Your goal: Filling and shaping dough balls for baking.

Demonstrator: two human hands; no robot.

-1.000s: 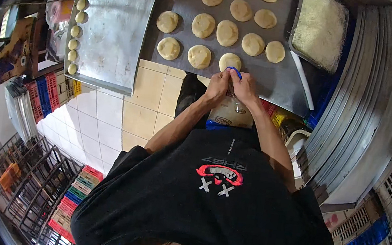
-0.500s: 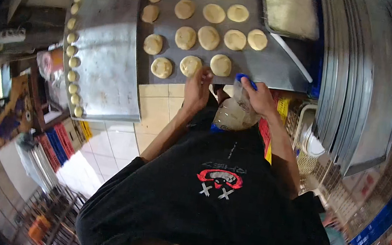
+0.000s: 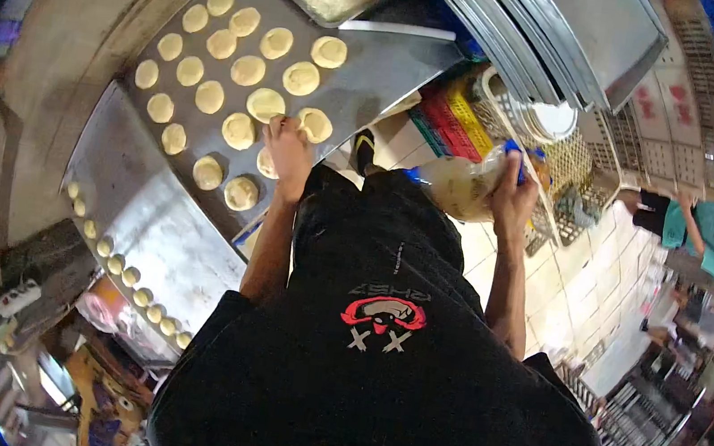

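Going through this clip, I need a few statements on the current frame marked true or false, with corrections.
1. The right hand grips a clear bag. True.
2. Both hands are on the bag. False: the left hand is at the flattened dough rounds.
3. Small dough balls line one edge of the silver tray. True.
4. The white rod lies among the small balls. False: it lies by the dark metal sheet's far side.
5. A person in a teal shirt appears at right. True.
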